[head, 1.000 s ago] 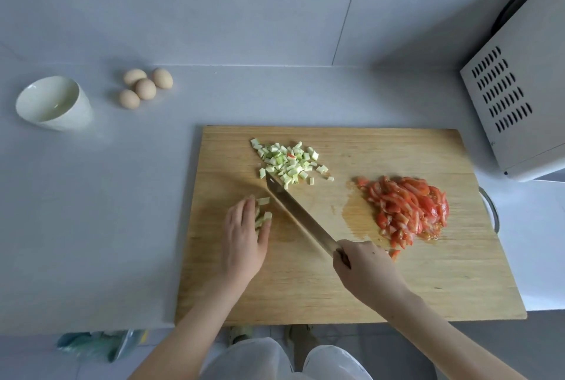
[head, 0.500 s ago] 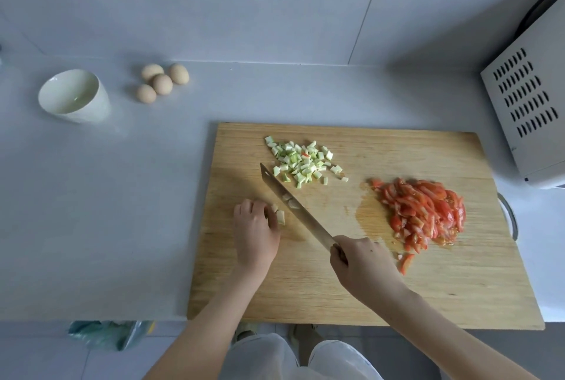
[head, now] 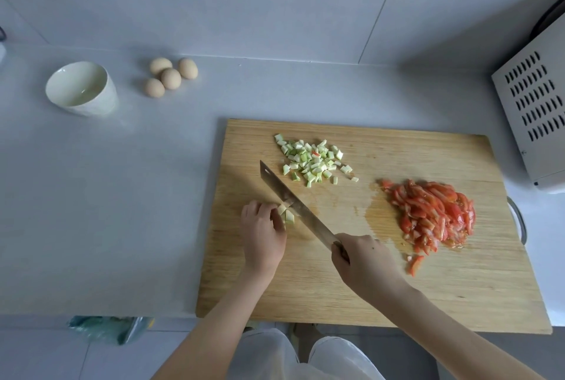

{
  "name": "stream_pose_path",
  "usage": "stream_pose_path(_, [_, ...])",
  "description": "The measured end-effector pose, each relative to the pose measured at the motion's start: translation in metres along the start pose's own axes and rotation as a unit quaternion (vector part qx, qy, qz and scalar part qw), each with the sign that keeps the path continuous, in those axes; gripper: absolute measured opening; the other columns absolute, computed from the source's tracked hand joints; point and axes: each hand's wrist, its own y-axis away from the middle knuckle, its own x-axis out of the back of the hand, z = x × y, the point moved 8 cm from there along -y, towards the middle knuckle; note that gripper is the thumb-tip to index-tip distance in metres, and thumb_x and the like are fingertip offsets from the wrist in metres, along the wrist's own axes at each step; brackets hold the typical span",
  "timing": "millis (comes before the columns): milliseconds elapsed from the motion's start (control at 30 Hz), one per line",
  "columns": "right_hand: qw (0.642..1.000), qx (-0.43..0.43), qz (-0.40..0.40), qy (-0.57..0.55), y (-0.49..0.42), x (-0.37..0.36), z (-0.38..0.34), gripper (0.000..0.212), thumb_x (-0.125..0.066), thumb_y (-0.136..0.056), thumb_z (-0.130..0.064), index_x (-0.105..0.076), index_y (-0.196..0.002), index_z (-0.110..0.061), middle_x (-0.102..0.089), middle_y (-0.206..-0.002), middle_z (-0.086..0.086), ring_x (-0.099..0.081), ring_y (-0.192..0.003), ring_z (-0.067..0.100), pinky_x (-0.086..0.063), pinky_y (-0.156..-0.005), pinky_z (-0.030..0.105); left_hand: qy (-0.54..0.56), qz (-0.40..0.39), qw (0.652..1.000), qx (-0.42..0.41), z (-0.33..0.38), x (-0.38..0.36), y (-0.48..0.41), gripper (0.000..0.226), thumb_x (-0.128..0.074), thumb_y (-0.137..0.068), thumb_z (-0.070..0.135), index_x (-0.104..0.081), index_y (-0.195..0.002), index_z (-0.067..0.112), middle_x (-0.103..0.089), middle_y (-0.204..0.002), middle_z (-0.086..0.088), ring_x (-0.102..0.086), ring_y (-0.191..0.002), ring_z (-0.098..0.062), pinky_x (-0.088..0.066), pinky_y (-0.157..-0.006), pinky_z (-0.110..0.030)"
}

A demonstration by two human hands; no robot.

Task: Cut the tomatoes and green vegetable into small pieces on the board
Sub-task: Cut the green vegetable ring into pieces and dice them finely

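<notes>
A wooden cutting board lies on the grey counter. A heap of diced green vegetable sits at its upper middle, and a pile of cut tomato lies at the right. My left hand has its fingers curled and holds the last green vegetable strips down on the board. My right hand grips the handle of a knife, whose blade rests against those strips, tip pointing up-left.
A white bowl and several eggs stand on the counter at the back left. A white appliance with vent slots sits at the right edge. A metal handle shows beside the board's right side.
My left hand's fingers have curled over the green strips. The knife has stepped back left from the diced heap onto the strips, cutting off small pieces.
</notes>
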Motion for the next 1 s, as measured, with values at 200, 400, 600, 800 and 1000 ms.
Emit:
stream_pose_path(200, [1.0,0.005,-0.009,-0.002,-0.008,-0.007,-0.007,0.027,-0.038,-0.095,-0.018,-0.044,-0.069,-0.018,-0.038,-0.053,-0.007,-0.033,-0.046,0.009,-0.024,-0.043,0.021,0.018,-0.002,1.0,0.007,-0.002,0.0,-0.001,0.01,-0.068,-0.074,-0.004,-0.067,-0.077,0.005,-0.061,-0.075,-0.006,-0.054,-0.073,-0.021,-0.044,-0.064,-0.026])
stream_pose_path(400, [1.0,-0.002,-0.003,-0.004,0.002,-0.006,-0.005,0.025,-0.038,-0.095,-0.019,-0.046,-0.071,-0.016,-0.039,-0.053,-0.007,-0.034,-0.046,0.01,-0.025,-0.043,0.021,0.029,0.006,1.0,-0.003,-0.002,0.003,0.0,0.011,-0.068,-0.074,-0.006,-0.066,-0.076,0.004,-0.061,-0.074,-0.007,-0.053,-0.073,-0.019,-0.044,-0.064,-0.026])
stream_pose_path(600, [1.0,-0.002,-0.003,-0.013,-0.005,-0.009,-0.011,0.026,-0.037,-0.095,-0.019,-0.045,-0.07,-0.016,-0.038,-0.053,-0.006,-0.033,-0.046,0.01,-0.023,-0.043,0.022,0.036,0.006,0.999,-0.004,-0.002,0.003,0.0,0.01,-0.068,-0.074,-0.005,-0.065,-0.076,0.005,-0.061,-0.075,-0.006,-0.052,-0.074,-0.018,-0.041,-0.066,-0.024])
stream_pose_path(800, [1.0,-0.011,-0.016,-0.008,0.001,-0.013,-0.013,0.035,-0.037,-0.095,-0.018,-0.035,-0.059,-0.021,-0.037,-0.054,-0.006,-0.032,-0.047,0.009,-0.024,-0.044,0.021,0.037,0.012,0.999,-0.023,-0.003,0.003,0.002,0.011,-0.067,-0.074,-0.005,-0.062,-0.074,0.005,-0.059,-0.075,-0.007,-0.052,-0.072,-0.019,-0.043,-0.066,-0.026])
stream_pose_path(1000, [0.999,-0.025,-0.005,-0.033,-0.002,-0.01,-0.019,0.04,-0.04,-0.094,-0.016,-0.03,-0.056,-0.024,-0.037,-0.052,-0.006,-0.031,-0.045,0.01,-0.022,-0.043,0.02,0.039,0.01,0.999,-0.025,-0.005,0.003,0.003,0.008,-0.065,-0.078,-0.002,-0.062,-0.076,0.005,-0.059,-0.076,-0.006,-0.052,-0.073,-0.018,-0.039,-0.067,-0.024])
